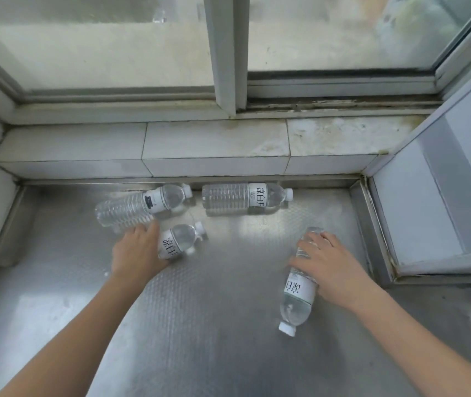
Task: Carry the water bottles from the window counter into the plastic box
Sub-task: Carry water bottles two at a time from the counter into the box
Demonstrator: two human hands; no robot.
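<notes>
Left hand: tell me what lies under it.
The left hand covers the base end of a lying water bottle; its label, neck and white cap stick out. The covered end, and whether the fingers have closed round it, cannot be seen.

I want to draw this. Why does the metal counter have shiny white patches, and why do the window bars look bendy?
Head view: daylight through the window makes glare on the steel counter; the wide-angle lens curves the window frame near the edges; the glass looks cloudy, the outside blurred.

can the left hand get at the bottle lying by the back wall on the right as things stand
Probably not right away: the left hand is already closed on the nearer bottle. The bottle by the back wall lies unobstructed on the steel counter, so freeing that grip should suffice.
</notes>
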